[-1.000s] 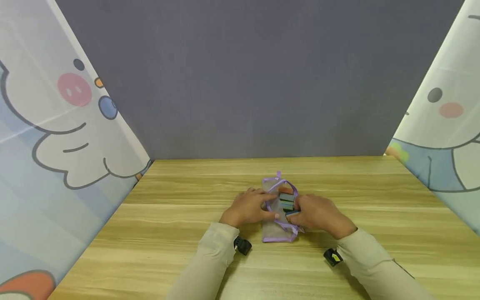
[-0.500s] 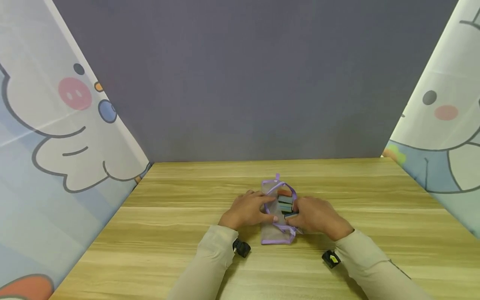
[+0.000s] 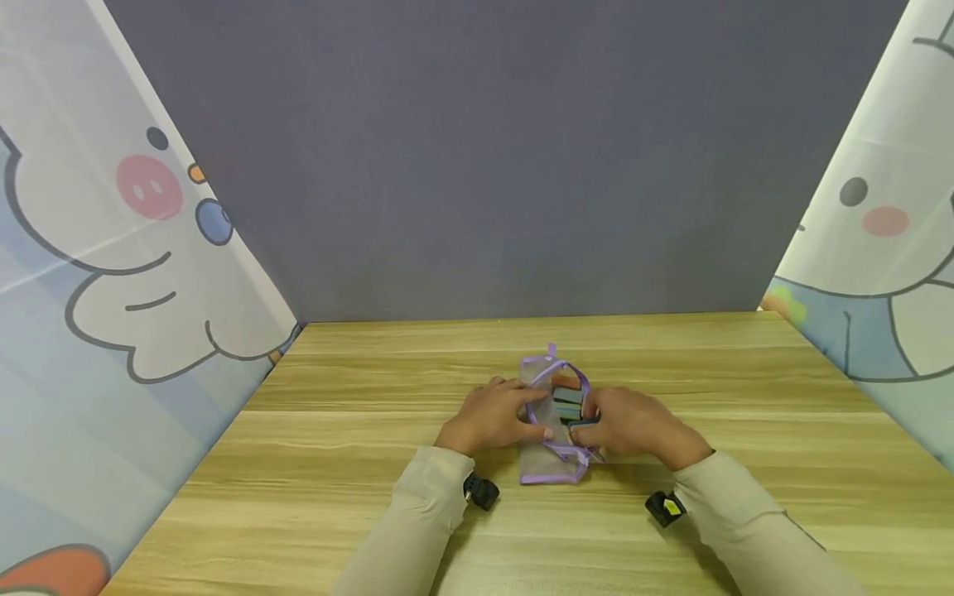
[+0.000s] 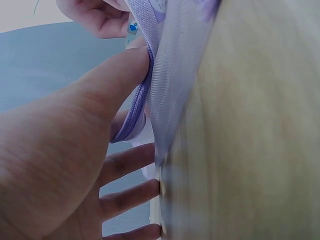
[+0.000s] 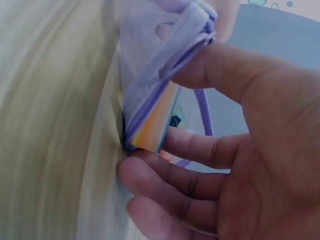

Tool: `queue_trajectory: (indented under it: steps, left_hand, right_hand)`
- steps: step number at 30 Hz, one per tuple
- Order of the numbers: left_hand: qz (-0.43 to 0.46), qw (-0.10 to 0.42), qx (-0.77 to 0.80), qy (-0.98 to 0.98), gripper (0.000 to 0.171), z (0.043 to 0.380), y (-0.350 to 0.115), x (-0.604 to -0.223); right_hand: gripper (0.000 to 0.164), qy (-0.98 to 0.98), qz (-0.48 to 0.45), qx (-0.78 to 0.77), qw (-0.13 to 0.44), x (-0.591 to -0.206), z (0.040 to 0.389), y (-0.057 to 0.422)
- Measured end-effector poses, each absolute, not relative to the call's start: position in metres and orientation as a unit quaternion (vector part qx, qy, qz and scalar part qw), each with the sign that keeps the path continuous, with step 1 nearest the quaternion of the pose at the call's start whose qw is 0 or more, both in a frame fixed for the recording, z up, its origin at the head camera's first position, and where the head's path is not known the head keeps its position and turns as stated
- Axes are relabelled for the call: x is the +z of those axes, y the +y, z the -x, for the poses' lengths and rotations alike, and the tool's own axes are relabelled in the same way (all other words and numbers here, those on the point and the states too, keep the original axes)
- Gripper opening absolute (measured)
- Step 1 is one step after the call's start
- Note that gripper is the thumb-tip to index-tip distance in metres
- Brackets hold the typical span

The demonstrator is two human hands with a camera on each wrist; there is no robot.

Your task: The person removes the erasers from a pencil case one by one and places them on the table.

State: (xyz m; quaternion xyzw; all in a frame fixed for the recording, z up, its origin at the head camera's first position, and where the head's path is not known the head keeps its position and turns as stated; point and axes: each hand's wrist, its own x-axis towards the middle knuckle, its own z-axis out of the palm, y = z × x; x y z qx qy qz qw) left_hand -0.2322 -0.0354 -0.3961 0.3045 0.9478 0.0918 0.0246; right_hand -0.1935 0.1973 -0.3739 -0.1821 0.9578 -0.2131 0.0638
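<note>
A clear mesh zipper pouch (image 3: 547,468) with purple trim lies unzipped on the table. Inside it, several small flat pieces, such as an orange-red one (image 3: 566,382) and a grey-blue one (image 3: 568,396), stand in a row. My left hand (image 3: 488,416) rests on the pouch's left side, thumb and index finger spread along the opening. The thumb (image 4: 122,70) presses the zipper edge in the left wrist view. With its fingers at the opening's right side, my right hand (image 3: 633,424) pinches a flat dark-edged piece (image 5: 157,122), orange on one face. The zipper partly hides that piece.
The wood-grain table (image 3: 358,381) extends around the pouch. A dark grey panel (image 3: 477,165) rises behind it. Cartoon-printed curtains (image 3: 149,331) flank both sides. Each wrist carries a small black device (image 3: 483,492).
Over the last half second my right hand shifts slightly at the pouch's opening, and its wrist moves a little right. The left hand and the pouch stay nearly where they were.
</note>
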Motion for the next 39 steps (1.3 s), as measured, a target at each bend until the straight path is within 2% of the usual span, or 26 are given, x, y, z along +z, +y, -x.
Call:
queue_trajectory:
  steps: [16,39]
  left_hand:
    - [-0.298,0.026,0.086,0.95,0.07,0.2304,-0.0342,-0.394]
    - [-0.301,0.025,0.084,0.949,0.069,0.2304,-0.0343,-0.3953]
  right_hand:
    - [0.029,0.947,0.195,-0.24,0.08,-0.373,0.1965,0.2022]
    - [0.019,0.946,0.205,-0.24,0.071,-0.3644,0.1907,0.2029]
